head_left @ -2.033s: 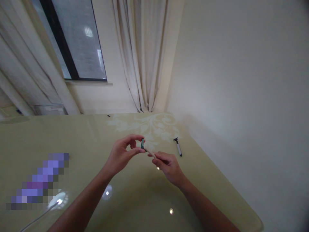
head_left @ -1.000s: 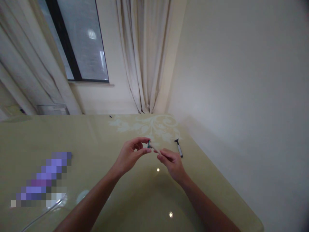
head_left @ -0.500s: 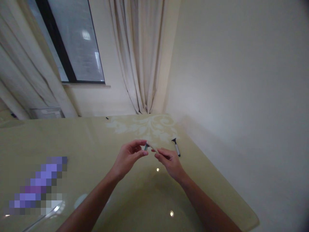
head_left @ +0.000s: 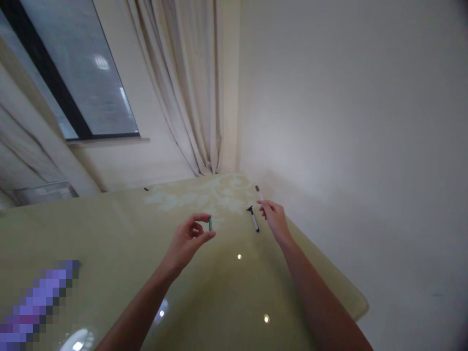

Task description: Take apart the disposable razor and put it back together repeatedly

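My left hand [head_left: 190,240] is raised over the table, pinching a small thin razor head [head_left: 210,224] with a green strip between thumb and fingertips. Off to the right, my right hand [head_left: 275,219] is closed around a slim pale stick with a dark end [head_left: 259,192], which looks like a small brush; its lower part is hidden in the fingers. Between the two hands a razor [head_left: 254,222] with a black T-shaped head and grey handle lies on the table, close beside my right hand.
The glossy greenish table [head_left: 219,302] has a rounded corner at right, against a pale wall [head_left: 347,146]. A small dark piece [head_left: 146,189] lies near the far edge. A blurred purple object [head_left: 36,302] is at lower left. Curtains [head_left: 183,87] hang behind.
My right hand has drawn the pale stick away from the razor head, moving right and farther out past the razor. My left hand still pinches the razor head. The view has shifted right.
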Demonstrator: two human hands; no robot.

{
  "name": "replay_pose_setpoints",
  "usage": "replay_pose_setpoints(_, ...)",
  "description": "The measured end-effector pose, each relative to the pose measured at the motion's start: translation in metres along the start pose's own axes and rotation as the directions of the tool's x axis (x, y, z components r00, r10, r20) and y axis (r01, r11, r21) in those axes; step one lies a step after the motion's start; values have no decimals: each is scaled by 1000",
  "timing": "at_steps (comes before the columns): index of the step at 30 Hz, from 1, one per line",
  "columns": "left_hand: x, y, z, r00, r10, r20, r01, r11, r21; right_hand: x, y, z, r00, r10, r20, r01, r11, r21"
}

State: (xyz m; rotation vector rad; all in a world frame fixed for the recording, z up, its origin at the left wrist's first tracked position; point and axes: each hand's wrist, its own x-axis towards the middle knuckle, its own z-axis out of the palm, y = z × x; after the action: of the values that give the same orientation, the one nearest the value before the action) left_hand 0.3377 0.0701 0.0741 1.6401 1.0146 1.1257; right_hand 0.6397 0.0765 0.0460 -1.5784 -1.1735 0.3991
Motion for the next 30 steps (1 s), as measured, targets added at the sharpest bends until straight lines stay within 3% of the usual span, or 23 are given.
replay_pose_setpoints(5, 33, -33, 48, 995, -21, 93, 4, 983, 182, 12, 31, -10, 997, 52, -53, -65, 957, -283)
replay_pose_setpoints(10, 68, -57, 97, 993, -25, 115, -17, 939, 344, 8, 39, -4, 995, 93, -30, -97, 887, -451)
replay_pose_setpoints(14, 83, -64, 123, 994, -29, 106, -27, 873, 486, 9, 39, -3, 995, 99, -28, -98, 839, -535)
replay_pose_setpoints(22, 79, -69, 130, 994, 9, 112, -86, 701, 708, 8, 40, -2, 995, 97, -9, -82, 783, -616)
replay_pose_setpoints(30, 82, -74, 126, 991, -29, 130, -76, 676, 733, 5, 42, 0, 994, 111, -9, -89, 750, -655)
